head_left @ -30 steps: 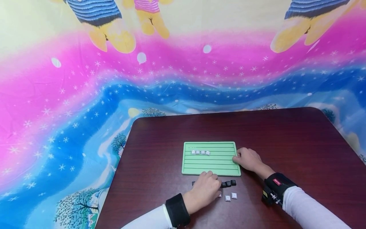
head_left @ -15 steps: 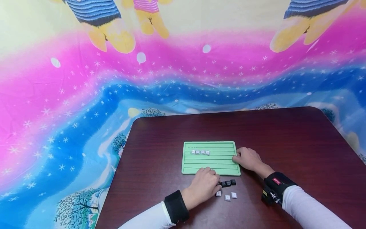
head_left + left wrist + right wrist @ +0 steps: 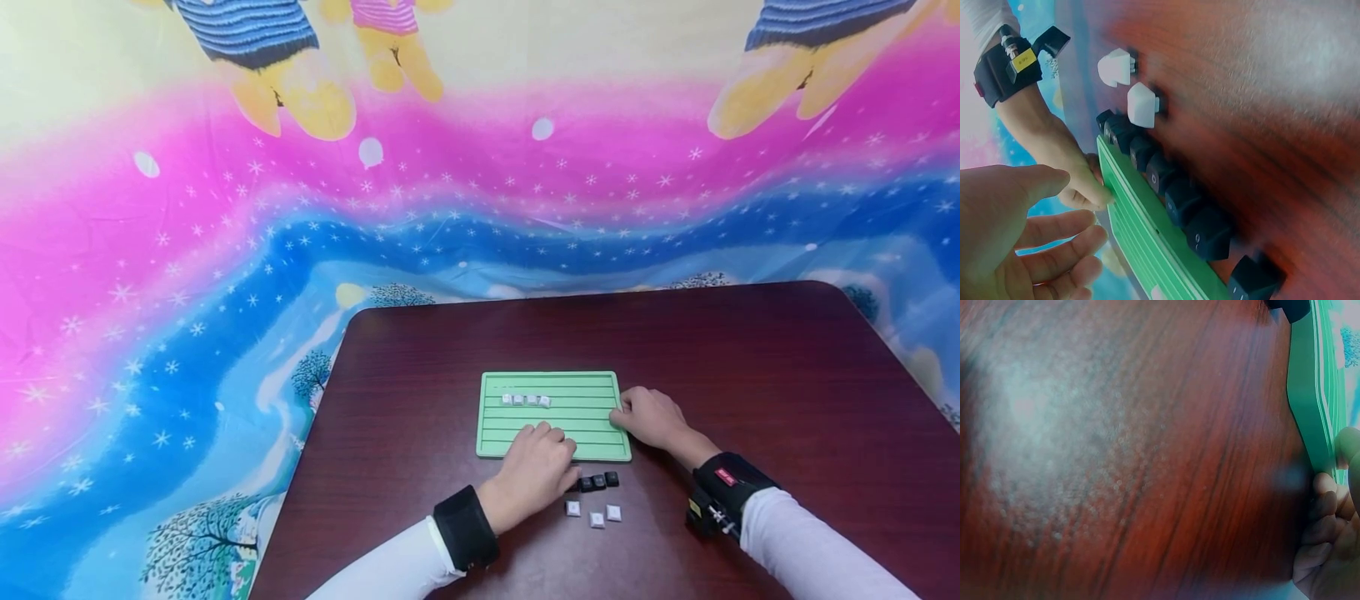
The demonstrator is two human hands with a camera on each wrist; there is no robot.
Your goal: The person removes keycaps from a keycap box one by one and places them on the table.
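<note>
A pale green grooved board [image 3: 585,423] lies on the table, with several white keycaps [image 3: 519,400] lined up in one of its upper grooves. My right hand [image 3: 654,417] holds the board's right edge, thumb on top and the other fingers curled at the side. Over the board's front edge hovers my left hand [image 3: 531,471]; in the left wrist view its thumb stands apart from loosely bent fingers, with nothing between them. Several black keycaps [image 3: 1163,174] run in a row along the front edge, partly hidden by the left hand in the head view.
Nearer the body, loose white keycaps [image 3: 597,520] lie on the dark red-brown table [image 3: 712,350]. One black keycap [image 3: 1250,278] sits a little apart at the end of the row. Behind the table hangs a colourful printed cloth [image 3: 465,183].
My left hand has moved forward, from above the black keycaps to the board's front edge, uncovering a white keycap near its thumb. The right hand stays at the board's edge.
</note>
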